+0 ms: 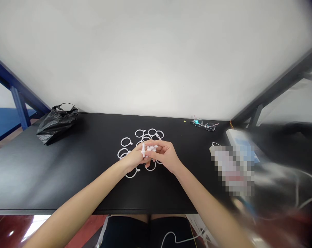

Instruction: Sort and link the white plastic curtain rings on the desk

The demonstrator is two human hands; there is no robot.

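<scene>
Several small white plastic pieces (151, 148) rest in my left hand (138, 157), which is turned palm up with its fingers partly curled around them. From the right, my right hand (165, 154) reaches over the palm, thumb and fingers pinched on the white pieces. The exact piece between the fingertips is too small to tell. Around and under both hands, several white rings with small tabs lie on the black table (99, 137), among them one ring (126, 138) at the left and another (139, 130) behind the hands.
A black plastic bag (58, 122) sits at the back left. Eyeglasses (204, 124) lie near the back edge on the right. Further right are a white and blue box (245, 146), a blurred-out object and a white cable. A wall stands behind.
</scene>
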